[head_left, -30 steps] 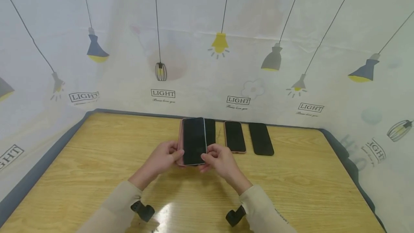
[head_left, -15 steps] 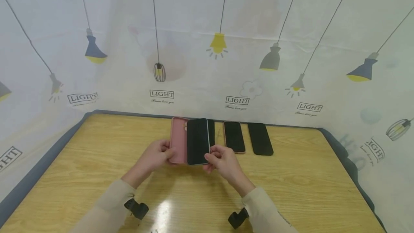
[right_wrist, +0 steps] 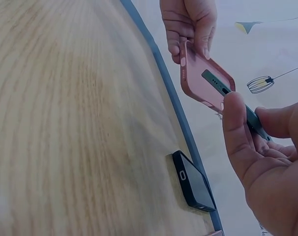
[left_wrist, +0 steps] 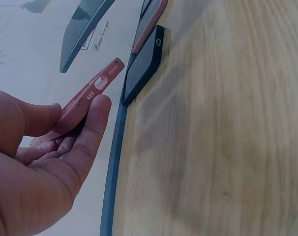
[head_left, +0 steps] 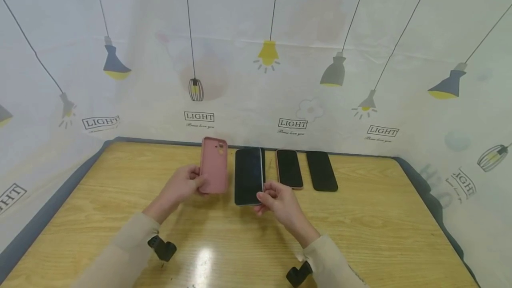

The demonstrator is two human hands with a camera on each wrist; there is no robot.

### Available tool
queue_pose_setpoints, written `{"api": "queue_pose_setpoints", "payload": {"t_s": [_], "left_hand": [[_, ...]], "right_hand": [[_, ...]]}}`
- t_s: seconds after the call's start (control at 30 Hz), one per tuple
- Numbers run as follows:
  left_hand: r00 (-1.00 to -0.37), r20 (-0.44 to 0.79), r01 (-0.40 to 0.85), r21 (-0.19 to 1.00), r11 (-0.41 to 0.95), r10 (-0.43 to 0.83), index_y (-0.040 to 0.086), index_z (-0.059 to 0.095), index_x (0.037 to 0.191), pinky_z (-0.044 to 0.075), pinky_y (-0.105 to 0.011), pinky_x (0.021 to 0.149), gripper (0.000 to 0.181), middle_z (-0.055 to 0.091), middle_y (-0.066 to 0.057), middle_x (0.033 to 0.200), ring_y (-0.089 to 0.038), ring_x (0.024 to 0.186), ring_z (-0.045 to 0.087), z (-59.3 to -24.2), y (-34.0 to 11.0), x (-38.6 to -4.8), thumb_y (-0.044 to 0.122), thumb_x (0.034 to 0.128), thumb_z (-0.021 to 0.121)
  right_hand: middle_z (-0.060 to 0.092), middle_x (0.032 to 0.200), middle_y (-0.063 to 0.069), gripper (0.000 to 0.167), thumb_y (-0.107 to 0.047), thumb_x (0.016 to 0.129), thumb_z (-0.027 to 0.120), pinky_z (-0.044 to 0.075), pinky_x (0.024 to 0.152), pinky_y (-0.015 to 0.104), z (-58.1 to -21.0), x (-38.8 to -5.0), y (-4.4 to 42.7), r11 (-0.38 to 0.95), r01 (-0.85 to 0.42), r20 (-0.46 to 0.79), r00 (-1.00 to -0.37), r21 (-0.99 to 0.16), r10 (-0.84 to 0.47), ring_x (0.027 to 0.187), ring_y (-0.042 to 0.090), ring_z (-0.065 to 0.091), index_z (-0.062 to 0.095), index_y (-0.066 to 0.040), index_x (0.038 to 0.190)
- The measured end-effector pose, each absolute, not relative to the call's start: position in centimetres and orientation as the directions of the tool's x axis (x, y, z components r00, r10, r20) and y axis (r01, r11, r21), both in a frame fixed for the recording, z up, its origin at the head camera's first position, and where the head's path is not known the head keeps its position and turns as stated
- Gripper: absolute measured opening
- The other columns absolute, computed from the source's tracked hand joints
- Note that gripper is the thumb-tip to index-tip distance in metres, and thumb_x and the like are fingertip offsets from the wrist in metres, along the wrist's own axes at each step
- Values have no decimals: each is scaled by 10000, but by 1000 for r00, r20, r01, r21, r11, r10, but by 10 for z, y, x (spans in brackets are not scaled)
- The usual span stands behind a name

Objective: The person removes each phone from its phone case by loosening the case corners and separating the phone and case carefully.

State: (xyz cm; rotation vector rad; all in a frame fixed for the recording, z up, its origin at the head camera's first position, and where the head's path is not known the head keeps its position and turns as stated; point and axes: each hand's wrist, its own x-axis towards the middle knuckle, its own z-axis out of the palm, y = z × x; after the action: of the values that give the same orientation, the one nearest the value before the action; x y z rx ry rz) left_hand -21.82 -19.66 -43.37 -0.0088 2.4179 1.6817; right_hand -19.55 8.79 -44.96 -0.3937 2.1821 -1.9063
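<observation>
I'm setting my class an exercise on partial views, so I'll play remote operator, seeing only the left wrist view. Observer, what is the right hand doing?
Observer: In the head view, the right hand pinches a dark-screened phone near its lower right corner.
Operator: Does the pink phone case have camera openings?
Observer: Yes, near its upper right corner there.
Operator: Anything on the right sleeve?
Observer: A small black device protrudes at its end.
</observation>
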Motion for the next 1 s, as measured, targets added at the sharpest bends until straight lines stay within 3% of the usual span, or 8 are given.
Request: {"api": "queue_pose_setpoints", "payload": {"t_s": [0.33, 0.63, 0.87, 1.0], "left_hand": [[-982, -157, -109, 922, 371, 104, -159, 569, 1210, 619, -418, 801, 242, 638, -274, 1115, -234, 864, 712, -431, -201, -231, 26, 1075, 492], [-983, -163, -118, 917, 380, 89, -154, 560, 1182, 617, -441, 815, 220, 634, -277, 1109, -219, 837, 710, -432, -203, -239, 25, 1070, 497], [-978, -192, -143, 902, 407, 82, -142, 554, 1229, 620, -391, 798, 254, 648, -290, 1149, -225, 853, 722, -433, -204, -246, 56, 1084, 489], [-977, -200, -149, 894, 423, 79, -141, 555, 1223, 621, -377, 784, 249, 651, -289, 1139, -218, 834, 724, -434, -204, -249, 51, 1083, 484]], "right_hand": [[684, 877, 310, 161, 15, 1025, 586, 617, 770, 319, -457, -184, 87, 86, -40, 5, -928, -995, -372, 679, 150, 733, 553, 155, 1097], [677, 867, 340, 139, 55, 1006, 588, 627, 708, 381, -463, -173, 82, 46, -21, 2, -923, -999, -384, 719, 336, 750, 545, 179, 1049], [693, 865, 316, 100, 38, 1018, 582, 624, 728, 353, -465, -167, 79, 54, 26, -45, -924, -998, -380, 676, 194, 741, 557, 135, 1014], [700, 858, 273, 91, 29, 1021, 582, 618, 739, 328, -467, -165, 78, 62, 59, -79, -921, -996, -380, 685, 191, 743, 566, 118, 1021]]}}
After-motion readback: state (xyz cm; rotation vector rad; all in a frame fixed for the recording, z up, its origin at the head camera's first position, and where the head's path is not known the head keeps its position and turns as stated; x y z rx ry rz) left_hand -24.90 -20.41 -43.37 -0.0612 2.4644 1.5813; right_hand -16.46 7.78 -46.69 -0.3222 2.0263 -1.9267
